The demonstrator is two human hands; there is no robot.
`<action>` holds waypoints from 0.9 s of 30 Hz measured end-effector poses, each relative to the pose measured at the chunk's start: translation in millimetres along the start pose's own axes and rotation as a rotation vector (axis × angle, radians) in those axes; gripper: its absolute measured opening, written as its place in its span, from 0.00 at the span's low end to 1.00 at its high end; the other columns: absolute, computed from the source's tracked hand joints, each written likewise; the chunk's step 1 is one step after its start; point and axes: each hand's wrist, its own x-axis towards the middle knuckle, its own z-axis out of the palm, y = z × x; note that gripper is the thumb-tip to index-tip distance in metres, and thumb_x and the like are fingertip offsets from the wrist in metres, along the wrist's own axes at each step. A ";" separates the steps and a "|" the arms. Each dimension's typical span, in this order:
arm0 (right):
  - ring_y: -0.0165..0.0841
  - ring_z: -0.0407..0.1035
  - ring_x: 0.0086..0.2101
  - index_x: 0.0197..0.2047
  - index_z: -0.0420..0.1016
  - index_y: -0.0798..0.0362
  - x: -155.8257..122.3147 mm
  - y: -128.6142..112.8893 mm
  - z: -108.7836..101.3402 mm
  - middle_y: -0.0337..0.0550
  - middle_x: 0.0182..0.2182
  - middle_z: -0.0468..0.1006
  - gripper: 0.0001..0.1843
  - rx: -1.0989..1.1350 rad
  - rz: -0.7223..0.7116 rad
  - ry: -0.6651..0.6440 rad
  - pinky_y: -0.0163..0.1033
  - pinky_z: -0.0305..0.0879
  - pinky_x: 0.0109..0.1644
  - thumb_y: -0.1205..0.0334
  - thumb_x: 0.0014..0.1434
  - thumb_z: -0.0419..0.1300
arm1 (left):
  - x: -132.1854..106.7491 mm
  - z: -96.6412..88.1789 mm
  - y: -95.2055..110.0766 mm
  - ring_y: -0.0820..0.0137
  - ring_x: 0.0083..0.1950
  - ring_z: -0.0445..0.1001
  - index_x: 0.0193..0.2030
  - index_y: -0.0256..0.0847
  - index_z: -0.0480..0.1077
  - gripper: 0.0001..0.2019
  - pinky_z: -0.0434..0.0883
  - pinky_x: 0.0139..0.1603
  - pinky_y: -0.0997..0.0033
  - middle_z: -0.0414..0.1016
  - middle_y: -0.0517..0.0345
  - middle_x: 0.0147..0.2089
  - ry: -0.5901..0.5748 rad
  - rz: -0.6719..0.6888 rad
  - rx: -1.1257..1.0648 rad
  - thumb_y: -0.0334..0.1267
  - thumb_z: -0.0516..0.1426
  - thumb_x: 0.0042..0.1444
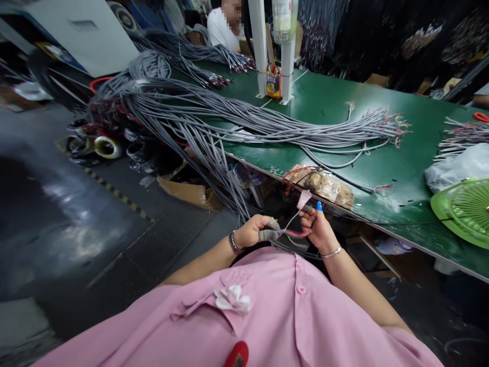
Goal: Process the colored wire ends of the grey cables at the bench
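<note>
My left hand [255, 230] is closed around the grey jacket of a cable end [272, 234], with grey finger covers on some fingertips. My right hand [317, 228] pinches the thin coloured wires [296, 233] that stick out of that cable; a pink cover and a blue cover sit on two of its fingertips. Both hands are close together in front of my pink shirt, just below the near edge of the green table [382, 168]. A large bundle of grey cables [267, 127] with stripped coloured ends lies across the table.
A packet in clear wrap [324, 186] lies at the table edge. A green fan [464, 209] and white bag [458, 165] are at right. White posts [260, 51] stand on the table. Tape rolls [103, 145] and a cardboard box [189, 191] sit on the floor; another person [225, 25] sits beyond.
</note>
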 end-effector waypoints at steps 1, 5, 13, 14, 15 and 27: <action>0.20 0.47 0.17 0.35 0.75 0.55 -0.3 0.5 0.7 0.40 0.29 0.75 0.25 0.007 0.005 -0.006 0.26 0.39 0.14 0.38 0.54 0.63 | 0.2 0.3 -0.4 0.76 0.26 0.68 0.33 0.31 0.75 0.18 0.66 0.28 0.78 0.73 0.55 0.27 0.073 0.002 -0.028 0.49 0.66 0.50; 0.18 0.45 0.17 0.35 0.75 0.55 -1.5 0.8 2.1 0.39 0.29 0.74 0.23 0.030 0.018 -0.032 0.24 0.38 0.15 0.41 0.53 0.65 | 4.9 1.7 0.1 0.82 0.20 0.59 0.33 0.31 0.73 0.20 0.58 0.21 0.81 0.70 0.61 0.24 0.232 0.002 -0.081 0.49 0.68 0.46; 0.19 0.47 0.19 0.37 0.75 0.54 -13.1 4.5 -1.2 0.37 0.29 0.73 0.13 -0.163 -0.020 -0.057 0.26 0.37 0.17 0.58 0.50 0.70 | 12.8 12.3 -2.2 0.83 0.15 0.56 0.36 0.35 0.69 0.20 0.52 0.15 0.82 0.64 0.68 0.19 0.362 -0.049 -0.244 0.52 0.65 0.50; 0.19 0.46 0.19 0.38 0.76 0.53 -16.0 7.0 0.8 0.36 0.28 0.72 0.13 -0.204 -0.016 -0.079 0.26 0.37 0.17 0.60 0.50 0.70 | 12.9 14.2 -3.1 0.83 0.15 0.56 0.37 0.35 0.69 0.21 0.52 0.15 0.82 0.65 0.67 0.20 0.363 -0.060 -0.284 0.52 0.65 0.51; 0.19 0.46 0.19 0.41 0.76 0.53 -19.1 9.8 4.0 0.35 0.27 0.71 0.15 -0.247 -0.011 -0.100 0.27 0.38 0.17 0.61 0.49 0.70 | 12.7 16.1 -4.2 0.83 0.15 0.57 0.37 0.35 0.69 0.21 0.53 0.15 0.82 0.65 0.67 0.20 0.355 -0.074 -0.326 0.53 0.65 0.51; 0.28 0.63 0.28 0.43 0.77 0.54 -35.7 21.0 42.9 0.42 0.34 0.77 0.19 -0.545 -0.253 -0.081 0.32 0.58 0.27 0.51 0.52 0.69 | 3.5 36.7 -17.7 0.81 0.15 0.62 0.36 0.37 0.67 0.21 0.54 0.14 0.81 0.69 0.66 0.21 0.247 -0.239 -0.445 0.52 0.66 0.49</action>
